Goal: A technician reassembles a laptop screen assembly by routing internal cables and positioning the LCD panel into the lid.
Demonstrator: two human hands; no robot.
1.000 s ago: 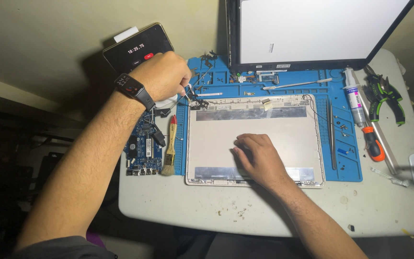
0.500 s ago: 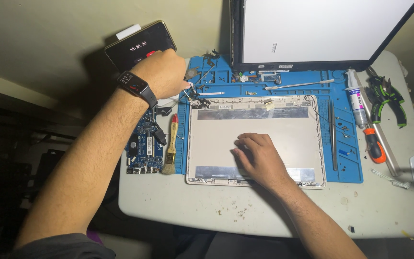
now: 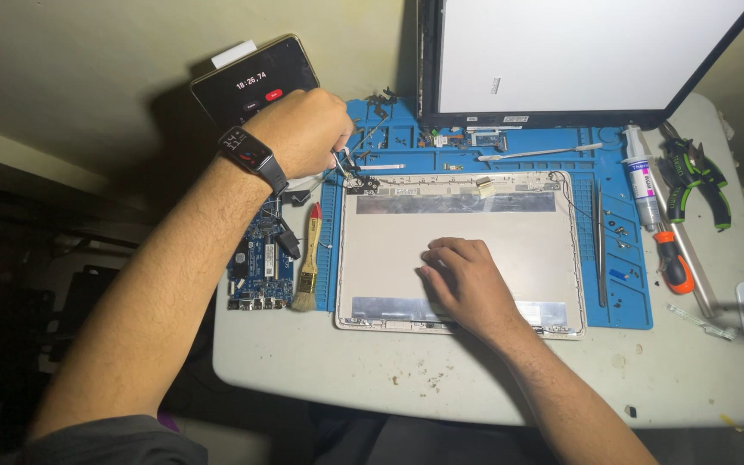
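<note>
1. Lid shell, white, lies flat on the blue mat.
2. Left hand pinches a thin tool at its upper-left hinge corner.
3. Right hand presses flat, fingers together.

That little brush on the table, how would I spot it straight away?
Find the blue work mat under the white laptop lid. At the mat's left edge, beside the blue circuit board, lies the brush: red tip, wooden handle, pale bristles pointing toward the person.
</note>
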